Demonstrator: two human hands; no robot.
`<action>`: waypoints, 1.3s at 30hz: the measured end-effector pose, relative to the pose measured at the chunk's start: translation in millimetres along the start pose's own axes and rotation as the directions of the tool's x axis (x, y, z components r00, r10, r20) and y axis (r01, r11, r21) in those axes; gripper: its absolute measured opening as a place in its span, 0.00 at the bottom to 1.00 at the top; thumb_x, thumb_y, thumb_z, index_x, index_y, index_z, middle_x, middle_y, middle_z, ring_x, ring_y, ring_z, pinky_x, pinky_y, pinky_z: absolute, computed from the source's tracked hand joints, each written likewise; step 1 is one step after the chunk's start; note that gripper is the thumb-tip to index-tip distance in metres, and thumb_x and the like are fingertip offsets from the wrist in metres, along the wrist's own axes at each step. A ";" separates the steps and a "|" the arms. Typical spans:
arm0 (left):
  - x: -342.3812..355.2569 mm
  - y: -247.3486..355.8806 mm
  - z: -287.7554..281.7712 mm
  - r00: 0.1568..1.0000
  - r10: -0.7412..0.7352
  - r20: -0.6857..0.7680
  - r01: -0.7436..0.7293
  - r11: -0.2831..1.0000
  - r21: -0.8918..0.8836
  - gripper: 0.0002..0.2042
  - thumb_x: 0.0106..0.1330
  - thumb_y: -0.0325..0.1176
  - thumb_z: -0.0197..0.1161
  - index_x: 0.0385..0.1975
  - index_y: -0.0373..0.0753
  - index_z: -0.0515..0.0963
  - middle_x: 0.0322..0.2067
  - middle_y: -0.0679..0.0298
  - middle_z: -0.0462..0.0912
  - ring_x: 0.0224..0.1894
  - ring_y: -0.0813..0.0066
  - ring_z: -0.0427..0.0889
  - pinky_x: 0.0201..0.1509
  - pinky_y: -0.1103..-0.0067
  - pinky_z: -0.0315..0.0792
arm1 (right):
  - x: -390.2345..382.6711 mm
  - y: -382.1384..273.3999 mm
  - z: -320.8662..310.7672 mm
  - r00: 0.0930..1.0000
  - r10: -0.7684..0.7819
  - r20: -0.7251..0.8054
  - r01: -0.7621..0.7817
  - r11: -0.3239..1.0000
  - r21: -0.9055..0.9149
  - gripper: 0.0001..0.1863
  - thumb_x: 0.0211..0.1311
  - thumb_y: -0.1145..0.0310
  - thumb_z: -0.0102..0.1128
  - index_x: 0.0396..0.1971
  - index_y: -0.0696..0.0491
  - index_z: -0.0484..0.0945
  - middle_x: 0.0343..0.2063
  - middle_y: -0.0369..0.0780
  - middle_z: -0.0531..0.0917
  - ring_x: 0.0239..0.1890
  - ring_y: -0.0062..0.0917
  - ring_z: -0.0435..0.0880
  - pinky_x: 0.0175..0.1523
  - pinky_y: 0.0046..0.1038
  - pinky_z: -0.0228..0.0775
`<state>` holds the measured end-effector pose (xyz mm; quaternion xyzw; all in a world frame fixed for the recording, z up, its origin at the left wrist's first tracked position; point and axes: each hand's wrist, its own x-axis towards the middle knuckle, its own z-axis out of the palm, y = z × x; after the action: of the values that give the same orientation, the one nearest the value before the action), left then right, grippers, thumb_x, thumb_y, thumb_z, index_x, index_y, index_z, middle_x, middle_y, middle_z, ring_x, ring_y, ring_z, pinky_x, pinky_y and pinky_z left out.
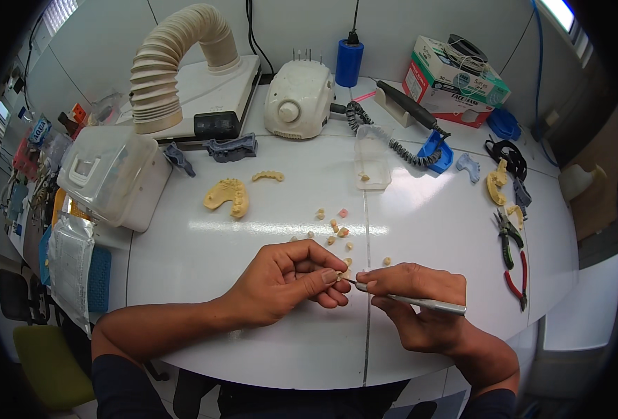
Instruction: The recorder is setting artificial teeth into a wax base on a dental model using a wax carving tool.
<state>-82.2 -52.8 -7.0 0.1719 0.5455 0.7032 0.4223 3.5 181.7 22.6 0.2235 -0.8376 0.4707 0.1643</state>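
Note:
My left hand (291,278) is closed, pinching a small tooth-coloured dental crown (339,276) between thumb and fingertips; the fingers partly cover it. My right hand (420,297) grips a slim silver-handled tool (443,306) much like a pen. The tool's thin dark tip meets the crown at my left fingertips, though its exact shape is too small to tell. Just beyond my hands, several loose crowns (334,227) lie scattered on the white table, a few of them pink. One more crown (387,261) rests near my right fingers.
A yellow dental model (228,197) and a curved tooth strip (267,176) lie beyond my left hand. A clear plastic box (372,178) sits farther back. To the right are green-handled pliers (507,244) and red-handled cutters (517,285). A white control unit (298,101) stands at the back.

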 end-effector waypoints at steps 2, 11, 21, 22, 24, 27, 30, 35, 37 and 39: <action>-0.6 0.9 0.1 1.000 -0.013 0.001 0.013 1.000 -0.003 0.11 0.80 0.27 0.55 0.55 0.28 0.74 0.44 0.49 0.86 0.46 0.63 0.90 0.50 0.77 0.86 | 0.0 -0.3 -0.2 1.000 -0.004 0.004 0.004 1.000 0.004 0.11 0.55 0.85 0.72 0.39 0.60 0.84 0.37 0.45 0.90 0.39 0.34 0.93 0.44 0.29 0.86; -0.3 2.4 0.3 1.000 -0.025 -0.011 0.025 1.000 -0.003 0.11 0.80 0.28 0.56 0.54 0.28 0.76 0.42 0.50 0.87 0.44 0.65 0.90 0.47 0.78 0.86 | -0.2 -0.8 -1.2 0.999 0.028 0.032 -0.029 1.000 0.008 0.12 0.54 0.85 0.72 0.38 0.60 0.85 0.37 0.45 0.90 0.39 0.35 0.93 0.44 0.29 0.86; 0.9 3.5 -1.0 0.998 -0.060 -0.011 0.060 0.998 -0.021 0.11 0.79 0.28 0.57 0.53 0.28 0.76 0.40 0.51 0.87 0.40 0.68 0.90 0.45 0.80 0.86 | 0.2 0.9 -1.1 1.000 0.000 0.020 -0.001 1.000 0.014 0.12 0.53 0.86 0.72 0.38 0.60 0.85 0.36 0.45 0.90 0.39 0.35 0.93 0.44 0.28 0.86; 1.1 3.3 -1.1 0.998 -0.059 -0.007 0.059 0.998 -0.022 0.11 0.79 0.28 0.57 0.53 0.28 0.76 0.40 0.51 0.87 0.40 0.68 0.90 0.44 0.80 0.86 | -0.3 1.0 -1.2 0.999 0.009 0.033 -0.009 1.000 0.016 0.12 0.53 0.86 0.72 0.38 0.60 0.85 0.36 0.45 0.90 0.39 0.35 0.93 0.44 0.28 0.86; 0.8 4.1 -0.5 0.998 -0.062 -0.002 0.062 0.998 -0.021 0.11 0.79 0.28 0.57 0.53 0.28 0.76 0.41 0.51 0.87 0.41 0.68 0.90 0.45 0.80 0.86 | -0.1 0.4 -1.3 1.000 0.008 0.026 -0.009 1.000 0.014 0.12 0.53 0.86 0.72 0.38 0.60 0.85 0.36 0.45 0.90 0.39 0.35 0.93 0.43 0.28 0.86; 1.5 5.0 -1.6 0.997 -0.071 0.012 0.071 0.997 -0.023 0.11 0.79 0.27 0.57 0.53 0.28 0.76 0.42 0.51 0.86 0.42 0.68 0.90 0.46 0.79 0.86 | 0.4 0.9 -0.9 1.000 0.006 0.017 -0.006 1.000 0.010 0.12 0.54 0.86 0.72 0.38 0.60 0.85 0.36 0.45 0.90 0.39 0.35 0.93 0.43 0.28 0.86; 1.0 3.4 -2.7 0.998 -0.045 0.035 0.046 0.999 -0.023 0.10 0.78 0.26 0.57 0.54 0.29 0.75 0.43 0.51 0.86 0.43 0.68 0.90 0.48 0.79 0.86 | 0.5 0.8 -0.7 1.000 0.011 0.010 -0.011 1.000 0.012 0.11 0.54 0.86 0.72 0.38 0.60 0.85 0.36 0.45 0.90 0.39 0.35 0.93 0.43 0.28 0.86; 1.1 0.4 -3.9 0.998 -0.006 0.054 0.007 1.000 -0.018 0.10 0.78 0.26 0.58 0.54 0.29 0.75 0.43 0.51 0.86 0.43 0.69 0.89 0.48 0.79 0.85 | 0.5 1.2 -0.6 1.000 0.002 0.006 -0.002 1.000 0.023 0.11 0.55 0.86 0.72 0.38 0.60 0.85 0.36 0.45 0.90 0.40 0.35 0.93 0.44 0.28 0.86; 1.8 0.9 -4.0 0.998 -0.035 0.046 0.036 0.999 -0.030 0.10 0.78 0.27 0.58 0.54 0.30 0.76 0.42 0.51 0.86 0.42 0.70 0.89 0.46 0.80 0.85 | 0.0 1.2 -1.1 1.000 0.017 0.008 -0.017 1.000 0.021 0.12 0.55 0.86 0.71 0.38 0.60 0.84 0.36 0.45 0.90 0.40 0.36 0.93 0.45 0.29 0.86; 2.3 1.7 -3.8 0.998 -0.039 0.045 0.040 0.999 -0.024 0.10 0.79 0.28 0.58 0.54 0.30 0.76 0.42 0.52 0.86 0.42 0.70 0.89 0.45 0.80 0.84 | 0.7 1.3 -1.1 1.000 0.009 0.002 -0.009 1.000 0.021 0.12 0.54 0.87 0.71 0.38 0.60 0.84 0.36 0.45 0.90 0.41 0.36 0.93 0.46 0.29 0.86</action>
<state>-86.9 -53.5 -7.3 0.1716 0.5305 0.6974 0.4504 2.3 183.0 22.6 0.2218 -0.8337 0.4800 0.1592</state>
